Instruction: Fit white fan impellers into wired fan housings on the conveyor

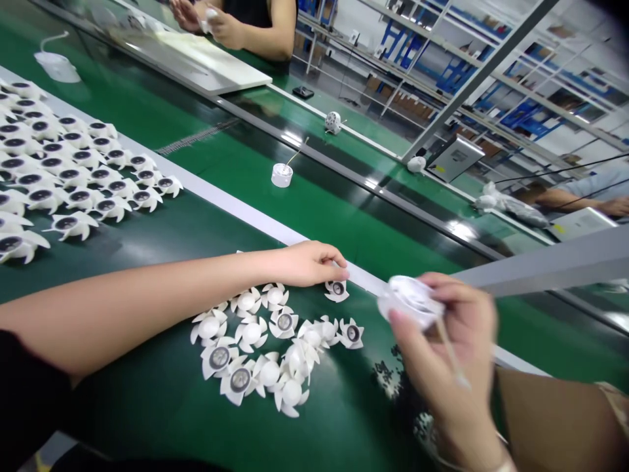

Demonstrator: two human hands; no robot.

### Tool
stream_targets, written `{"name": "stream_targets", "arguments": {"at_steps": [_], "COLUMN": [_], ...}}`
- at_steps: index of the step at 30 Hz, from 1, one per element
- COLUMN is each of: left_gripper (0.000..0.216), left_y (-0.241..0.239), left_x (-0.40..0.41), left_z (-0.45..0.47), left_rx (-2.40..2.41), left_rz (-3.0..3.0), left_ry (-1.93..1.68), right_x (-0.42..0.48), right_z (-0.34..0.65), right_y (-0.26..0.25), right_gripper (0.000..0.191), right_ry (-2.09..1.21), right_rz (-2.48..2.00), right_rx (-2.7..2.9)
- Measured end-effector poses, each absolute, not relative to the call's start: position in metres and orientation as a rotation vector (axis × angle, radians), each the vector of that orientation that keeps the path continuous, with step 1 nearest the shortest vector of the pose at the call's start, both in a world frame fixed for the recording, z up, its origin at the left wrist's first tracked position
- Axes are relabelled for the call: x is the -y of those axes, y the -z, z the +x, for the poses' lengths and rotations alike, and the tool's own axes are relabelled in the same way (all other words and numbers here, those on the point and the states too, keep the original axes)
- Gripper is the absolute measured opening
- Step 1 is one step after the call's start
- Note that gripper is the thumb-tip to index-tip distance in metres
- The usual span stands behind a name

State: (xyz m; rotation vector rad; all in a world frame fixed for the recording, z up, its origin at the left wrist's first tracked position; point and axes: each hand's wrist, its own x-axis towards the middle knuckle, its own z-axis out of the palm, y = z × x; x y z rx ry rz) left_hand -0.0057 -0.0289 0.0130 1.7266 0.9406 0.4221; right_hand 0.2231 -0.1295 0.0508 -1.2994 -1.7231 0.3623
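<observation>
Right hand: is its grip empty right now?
No, the right hand holds a round white housing with a pale wire hanging from it.

Inspector A: Fan rotors (pixel 251 332)?
Inspector B: White plastic by appearance, smooth, low sheen. Hub inserts (pixel 240 379) look grey and metallic.
A: The held round housing (pixel 407 303)?
B: White, smooth plastic; blur prevents grading its gloss.
A: Work surface (pixel 162 393) and belt (pixel 236 174)?
B: Both smooth and green, semi-gloss, showing pale reflections.
A: Rail (pixel 324 158)?
B: Metallic-looking, polished, with bright highlights.
A: Sleeve (pixel 29 393)?
B: Black cloth, matt.
</observation>
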Motion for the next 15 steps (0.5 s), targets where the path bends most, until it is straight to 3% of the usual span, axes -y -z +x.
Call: {"name": "stream_targets", "arguments": {"at_steps": [4,10,15], "left_gripper": [0.046,0.050,0.048], "left_y": [-0.011,-0.007,-0.008], "left_x": [0.024,0.022,0.017], "left_z": [-0.005,-0.007,-0.008], "left_rx": [-0.986,-0.979,-0.975], "left_rz": [1.668,1.625,1.662], "left_ry": [-0.501,-0.495,-0.424], "right_x": [0.112,0.107,0.104], "right_z": [0.204,0.206,0.205], "right_y": [-0.028,-0.014,-0.008], "right_gripper": [0.022,0.016,0.016], "right_ry": [-0.445,-0.140,-0.226], "right_rz": [-1.273,-1.200,-1.264], "right_rx": [1.931,2.278,2.230]}}
